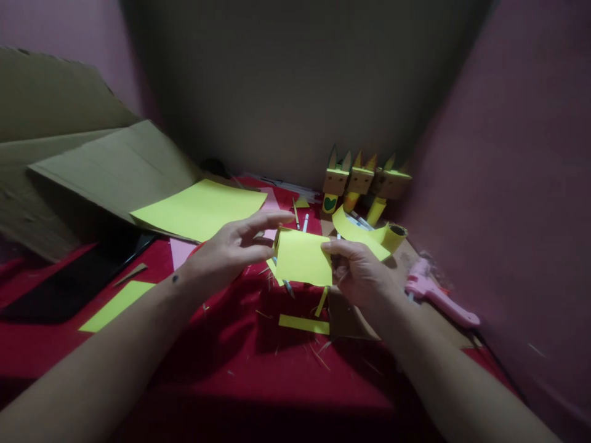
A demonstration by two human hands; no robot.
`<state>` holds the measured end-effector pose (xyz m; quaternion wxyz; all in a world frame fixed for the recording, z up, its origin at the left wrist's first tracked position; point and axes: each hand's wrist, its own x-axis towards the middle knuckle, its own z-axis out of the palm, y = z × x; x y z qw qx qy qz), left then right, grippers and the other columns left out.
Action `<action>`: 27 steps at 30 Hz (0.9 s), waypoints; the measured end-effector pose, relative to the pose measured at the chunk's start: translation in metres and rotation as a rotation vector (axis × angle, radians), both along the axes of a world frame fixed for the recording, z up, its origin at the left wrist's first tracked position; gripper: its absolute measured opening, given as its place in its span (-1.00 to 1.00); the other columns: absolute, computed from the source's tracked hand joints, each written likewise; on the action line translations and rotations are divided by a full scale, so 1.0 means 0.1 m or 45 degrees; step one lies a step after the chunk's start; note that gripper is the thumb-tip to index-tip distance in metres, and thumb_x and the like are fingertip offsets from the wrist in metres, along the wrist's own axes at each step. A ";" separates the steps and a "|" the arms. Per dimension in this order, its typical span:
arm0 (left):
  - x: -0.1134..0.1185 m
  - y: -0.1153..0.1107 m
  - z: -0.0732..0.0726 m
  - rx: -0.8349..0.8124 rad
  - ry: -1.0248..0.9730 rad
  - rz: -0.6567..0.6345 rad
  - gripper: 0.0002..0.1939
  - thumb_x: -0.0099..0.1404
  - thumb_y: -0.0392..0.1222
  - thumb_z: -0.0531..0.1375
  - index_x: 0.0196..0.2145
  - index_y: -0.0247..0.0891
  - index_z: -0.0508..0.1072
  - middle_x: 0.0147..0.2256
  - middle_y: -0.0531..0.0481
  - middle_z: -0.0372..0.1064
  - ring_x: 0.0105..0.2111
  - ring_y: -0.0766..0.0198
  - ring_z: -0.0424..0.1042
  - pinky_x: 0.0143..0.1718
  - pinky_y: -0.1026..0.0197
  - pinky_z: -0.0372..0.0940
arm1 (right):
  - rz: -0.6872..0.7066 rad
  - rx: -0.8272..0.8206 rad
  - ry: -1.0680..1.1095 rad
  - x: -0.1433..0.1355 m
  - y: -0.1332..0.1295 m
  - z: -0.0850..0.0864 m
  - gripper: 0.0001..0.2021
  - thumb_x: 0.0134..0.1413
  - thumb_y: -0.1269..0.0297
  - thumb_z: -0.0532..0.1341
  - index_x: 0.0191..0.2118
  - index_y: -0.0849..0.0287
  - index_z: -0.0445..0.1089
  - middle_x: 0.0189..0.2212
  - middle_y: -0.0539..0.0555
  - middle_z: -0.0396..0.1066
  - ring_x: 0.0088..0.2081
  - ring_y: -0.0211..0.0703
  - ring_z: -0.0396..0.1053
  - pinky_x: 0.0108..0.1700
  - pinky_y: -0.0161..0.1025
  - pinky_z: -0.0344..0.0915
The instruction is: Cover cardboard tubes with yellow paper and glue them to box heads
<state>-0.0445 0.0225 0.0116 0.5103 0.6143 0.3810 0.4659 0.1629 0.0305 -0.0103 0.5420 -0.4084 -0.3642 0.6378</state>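
Observation:
My right hand (pixel 357 267) pinches the right edge of a small yellow paper piece (pixel 302 257), thumb on top and fingers behind. The piece is held above the red cloth, and something brown shows at its left edge. My left hand (pixel 242 243) is at that left edge, thumb and fingers apart; whether it touches the paper I cannot tell. Below the held piece lie a yellow paper strip (pixel 303 324) and a narrower yellow strip (pixel 322 303).
A pink glue gun (pixel 441 295) lies at right on cardboard. Behind it are a yellow-wrapped tube (pixel 395 237) and three cardboard figures with pointed ears (pixel 360 179). At left are a large yellow sheet (pixel 203 206), folded cardboard (pixel 115 163) and a black flat object (pixel 76 280).

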 end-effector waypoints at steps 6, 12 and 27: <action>0.04 -0.04 -0.02 -0.008 0.102 -0.085 -0.58 0.10 -0.28 0.35 -0.04 -0.15 0.55 -0.07 -0.09 0.55 -0.14 0.06 0.55 -0.19 0.25 0.44 | 0.026 -0.068 0.014 -0.02 -0.04 0.03 -0.86 -0.41 0.43 0.34 -0.58 0.20 0.37 -0.69 -0.06 0.27 -0.62 -0.32 0.13 -0.63 -0.32 0.04; 0.06 -0.03 -0.04 -0.031 0.077 -0.046 -0.63 0.12 -0.24 0.34 -0.07 -0.16 0.56 -0.14 -0.06 0.58 -0.16 0.09 0.55 -0.17 0.22 0.44 | 0.007 -0.113 0.052 -0.05 -0.08 0.10 -0.83 -0.40 0.45 0.36 -0.58 0.22 0.34 -0.69 -0.08 0.29 -0.64 -0.36 0.16 -0.66 -0.38 0.02; 0.05 0.09 -0.12 -0.180 -0.337 0.055 -0.79 0.03 -0.14 0.43 -0.36 -0.27 0.62 -0.34 -0.11 0.59 -0.27 0.15 0.54 -0.23 0.28 0.41 | 0.215 0.076 0.143 -0.06 -0.10 0.01 -0.82 -0.23 0.25 0.43 -0.49 0.21 0.47 -0.63 -0.05 0.36 -0.61 -0.35 0.25 -0.60 -0.38 0.22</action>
